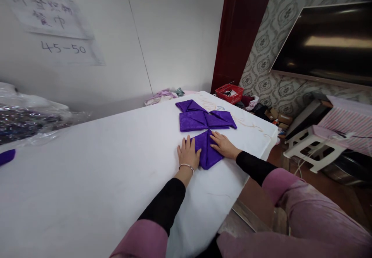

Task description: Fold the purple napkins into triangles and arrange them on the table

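A folded purple cloth napkin (207, 151) lies flat on the white-covered table (116, 172) in front of me. My left hand (188, 155) rests palm down on its left side, fingers spread and pointing away from me, with a bracelet at the wrist. On the right side of the same cloth lies my right hand (223, 145), its fingers stretched out over the edge. Just beyond, touching or nearly touching the far corner, are more folded purple pieces (193, 120) with pointed ends. Whether they are joined to the nearer cloth, I cannot tell.
A clear plastic bag (37, 118) sits at the table's left, with a purple cloth piece (7, 156) near it. Light-coloured fabric (162, 96) lies along the back edge. A red basket (229, 92) stands past the far end. White stool (316, 145) at right.
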The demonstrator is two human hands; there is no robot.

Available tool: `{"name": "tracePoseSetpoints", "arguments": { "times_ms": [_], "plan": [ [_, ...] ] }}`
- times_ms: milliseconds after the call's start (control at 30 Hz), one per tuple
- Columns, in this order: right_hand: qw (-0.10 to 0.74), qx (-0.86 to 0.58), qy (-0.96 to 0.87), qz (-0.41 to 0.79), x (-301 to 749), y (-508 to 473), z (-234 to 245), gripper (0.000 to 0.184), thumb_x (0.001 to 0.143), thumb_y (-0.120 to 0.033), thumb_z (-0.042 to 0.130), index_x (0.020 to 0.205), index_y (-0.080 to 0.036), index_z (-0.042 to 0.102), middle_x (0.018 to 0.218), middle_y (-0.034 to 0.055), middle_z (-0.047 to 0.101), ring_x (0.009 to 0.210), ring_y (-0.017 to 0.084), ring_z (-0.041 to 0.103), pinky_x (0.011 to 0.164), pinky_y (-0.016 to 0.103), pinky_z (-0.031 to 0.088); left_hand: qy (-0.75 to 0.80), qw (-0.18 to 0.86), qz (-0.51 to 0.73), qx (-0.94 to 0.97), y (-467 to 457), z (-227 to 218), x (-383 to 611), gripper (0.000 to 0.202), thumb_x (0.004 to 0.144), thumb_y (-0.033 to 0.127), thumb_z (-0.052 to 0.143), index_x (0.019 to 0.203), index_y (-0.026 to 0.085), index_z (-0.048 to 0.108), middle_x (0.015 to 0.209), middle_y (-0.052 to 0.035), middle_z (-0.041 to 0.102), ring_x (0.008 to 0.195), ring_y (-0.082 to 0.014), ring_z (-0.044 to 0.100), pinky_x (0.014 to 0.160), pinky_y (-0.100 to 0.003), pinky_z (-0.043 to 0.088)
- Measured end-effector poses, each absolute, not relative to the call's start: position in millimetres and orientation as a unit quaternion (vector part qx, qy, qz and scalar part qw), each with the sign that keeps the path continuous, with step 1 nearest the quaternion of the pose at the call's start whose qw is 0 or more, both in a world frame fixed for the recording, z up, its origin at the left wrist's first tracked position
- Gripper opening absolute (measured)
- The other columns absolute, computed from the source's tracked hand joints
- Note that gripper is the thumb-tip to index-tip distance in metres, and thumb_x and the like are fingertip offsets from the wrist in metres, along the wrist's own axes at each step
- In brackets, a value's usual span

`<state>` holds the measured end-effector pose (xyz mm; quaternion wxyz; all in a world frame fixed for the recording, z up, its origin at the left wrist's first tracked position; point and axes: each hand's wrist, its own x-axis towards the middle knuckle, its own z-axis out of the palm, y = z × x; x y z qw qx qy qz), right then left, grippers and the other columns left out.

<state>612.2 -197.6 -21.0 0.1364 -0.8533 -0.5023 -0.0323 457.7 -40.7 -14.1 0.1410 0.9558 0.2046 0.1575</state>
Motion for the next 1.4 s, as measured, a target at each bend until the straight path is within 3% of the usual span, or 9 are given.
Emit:
{"name": "tracePoseSetpoints", "arguments": {
  "times_ms": [100, 200, 367, 567, 733, 1000, 1100, 1233, 1400],
  "plan": [
    [0.141, -0.843, -0.519, -0.013, 612, -197, -24, 0.059, 0.092, -0.045, 0.037, 0.137, -0.007, 0.040, 0.147, 0.0195, 0.028, 0.137, 0.030, 0.022, 0.111, 0.046, 0.023, 0.130, 0.125, 0.170, 0.969, -42, -22, 453, 0.052, 0.090, 0.046, 0.036, 0.136, 0.024, 0.041, 0.149, -0.0050, 0.031, 0.140, -0.0296, 0.014, 0.111, -0.056, 0.009],
    [0.166, -0.835, -0.524, -0.002, 613, -194, -29, 0.060, 0.091, -0.047, 0.038, 0.136, -0.007, 0.041, 0.148, 0.0181, 0.028, 0.137, 0.028, 0.024, 0.112, 0.043, 0.021, 0.091, 0.126, 0.163, 0.974, -44, -28, 453, 0.053, 0.088, 0.051, 0.038, 0.132, 0.024, 0.048, 0.145, -0.0081, 0.039, 0.139, -0.0308, 0.015, 0.111, -0.056, -0.001],
    [0.165, -0.847, -0.505, 0.008, 613, -190, -26, 0.057, 0.091, -0.047, 0.038, 0.136, -0.013, 0.043, 0.147, 0.0150, 0.030, 0.136, 0.029, 0.025, 0.111, 0.047, 0.021, 0.115, 0.167, 0.109, 0.973, -44, -29, 458, 0.051, 0.086, 0.050, 0.042, 0.129, 0.026, 0.051, 0.143, -0.0089, 0.042, 0.137, -0.0329, 0.022, 0.109, -0.060, -0.006],
    [0.087, -0.872, -0.480, -0.039, 592, -196, -4, 0.055, 0.093, -0.049, 0.033, 0.136, -0.017, 0.043, 0.149, 0.0139, 0.027, 0.139, 0.030, 0.015, 0.110, 0.052, 0.010, 0.099, 0.171, 0.134, 0.971, -43, -19, 452, 0.046, 0.090, 0.043, 0.037, 0.131, 0.025, 0.049, 0.142, -0.0095, 0.043, 0.137, -0.0294, 0.025, 0.111, -0.057, -0.001],
    [0.109, -0.853, -0.510, -0.010, 565, -196, 2, 0.057, 0.092, -0.053, 0.033, 0.139, -0.022, 0.038, 0.151, 0.0108, 0.024, 0.140, 0.029, 0.014, 0.109, 0.054, 0.009, 0.020, 0.162, 0.127, 0.978, -46, -18, 444, 0.047, 0.090, 0.043, 0.037, 0.131, 0.022, 0.048, 0.143, -0.0087, 0.042, 0.136, -0.0270, 0.027, 0.112, -0.054, 0.003],
    [0.101, -0.851, -0.511, 0.063, 550, -185, -12, 0.065, 0.087, -0.062, 0.036, 0.141, -0.027, 0.034, 0.151, 0.0080, 0.023, 0.138, 0.034, 0.015, 0.107, 0.060, 0.008, -0.008, 0.177, 0.071, 0.982, -46, -17, 431, 0.045, 0.086, 0.021, 0.037, 0.128, 0.014, 0.049, 0.143, -0.0097, 0.042, 0.136, -0.0228, 0.028, 0.114, -0.042, 0.017],
    [0.090, -0.854, -0.510, 0.055, 549, -184, -15, 0.064, 0.086, -0.059, 0.040, 0.141, -0.028, 0.034, 0.151, 0.0076, 0.023, 0.138, 0.035, 0.014, 0.106, 0.061, 0.008, -0.012, 0.176, 0.071, 0.982, -46, -19, 425, 0.045, 0.087, 0.028, 0.038, 0.128, 0.014, 0.050, 0.142, -0.0102, 0.043, 0.136, -0.0241, 0.027, 0.114, -0.042, 0.015],
    [0.085, -0.853, -0.514, 0.046, 554, -183, -14, 0.059, 0.087, -0.051, 0.042, 0.141, -0.028, 0.035, 0.151, 0.0070, 0.024, 0.138, 0.035, 0.015, 0.106, 0.060, 0.009, -0.007, 0.175, 0.069, 0.982, -53, -25, 429, 0.061, 0.085, 0.050, 0.041, 0.134, 0.014, 0.042, 0.142, -0.0125, 0.042, 0.137, -0.0276, 0.026, 0.113, -0.046, 0.012],
    [0.074, -0.835, -0.543, 0.048, 569, -185, -12, 0.057, 0.086, -0.044, 0.044, 0.140, -0.025, 0.038, 0.150, 0.0064, 0.026, 0.138, 0.032, 0.017, 0.108, 0.057, 0.009, 0.001, 0.171, 0.071, 0.983, -63, -26, 442, 0.067, 0.083, 0.053, 0.045, 0.138, 0.014, 0.038, 0.144, -0.0137, 0.040, 0.136, -0.0288, 0.026, 0.113, -0.048, 0.012]
  ]
}}
